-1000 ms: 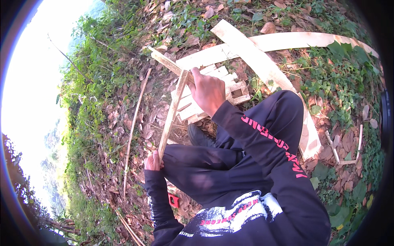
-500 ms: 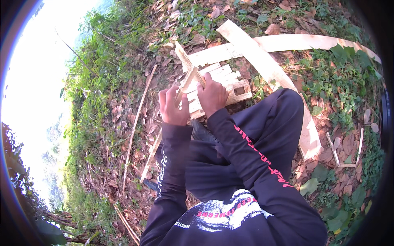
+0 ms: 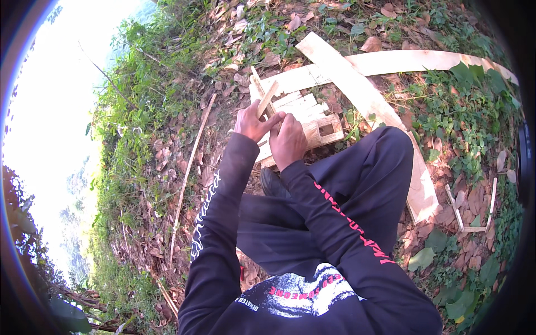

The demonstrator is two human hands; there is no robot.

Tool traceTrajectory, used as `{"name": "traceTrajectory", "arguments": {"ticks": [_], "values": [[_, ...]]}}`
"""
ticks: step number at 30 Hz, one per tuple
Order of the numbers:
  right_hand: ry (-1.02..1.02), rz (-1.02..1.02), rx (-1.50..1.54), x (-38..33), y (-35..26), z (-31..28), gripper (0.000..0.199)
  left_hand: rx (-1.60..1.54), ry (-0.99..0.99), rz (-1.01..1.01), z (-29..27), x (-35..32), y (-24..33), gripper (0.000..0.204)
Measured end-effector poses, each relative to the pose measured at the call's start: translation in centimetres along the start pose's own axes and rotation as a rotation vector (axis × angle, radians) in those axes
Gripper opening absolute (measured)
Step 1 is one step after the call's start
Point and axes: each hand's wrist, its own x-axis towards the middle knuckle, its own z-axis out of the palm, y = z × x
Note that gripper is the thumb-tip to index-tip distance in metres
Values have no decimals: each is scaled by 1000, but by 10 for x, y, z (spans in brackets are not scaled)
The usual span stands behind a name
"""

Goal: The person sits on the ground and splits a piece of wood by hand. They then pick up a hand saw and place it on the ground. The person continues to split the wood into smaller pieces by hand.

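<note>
My left hand (image 3: 252,123) is closed around a thin pale wood strip (image 3: 268,98), which sticks up from its fingers. A second wood strip (image 3: 257,82) crosses behind it at a slant, and my right hand (image 3: 288,140) is closed on its lower end. The two hands nearly touch at the thumb and fingertips. Just beyond and under them, on the ground by my shoe (image 3: 272,183), lies a small slatted wooden piece (image 3: 306,107) with an open frame at its right end. The hands hide its left part.
A wide pale board (image 3: 402,58) curves across the far side, with another board (image 3: 349,78) lying over it toward my knee. One long thin stick (image 3: 191,173) lies at left. A three-sided strip frame (image 3: 474,229) rests at right among leaves. Green plants (image 3: 128,184) grow at left.
My left hand has moved up and right, closer to the right hand, and its fingers have closed in. The strips have shifted, and the long strip below my left wrist no longer shows.
</note>
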Motion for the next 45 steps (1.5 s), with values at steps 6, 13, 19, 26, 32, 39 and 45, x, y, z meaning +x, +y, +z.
{"name": "traceTrajectory", "arguments": {"ticks": [6,13,19,26,32,39,45], "values": [[83,59,57,4,-11,25,20,42,117,-33,18,24,-20,37],[-149,-115,410,11,43,-4,38,-59,22,14,21,28,-28,30],[-500,466,1320,29,117,-34,48,-447,-197,-64,-19,18,-10,28],[-688,675,1638,4,88,-24,59,-337,-318,37,-17,-3,14,32],[-675,631,1693,-4,90,-20,59,-234,-332,102,-21,-13,20,37],[-656,598,1706,-3,92,-26,57,-144,-115,178,-71,-21,21,43],[-656,588,1761,-3,93,-25,52,126,-163,361,-122,-31,28,38]]}}
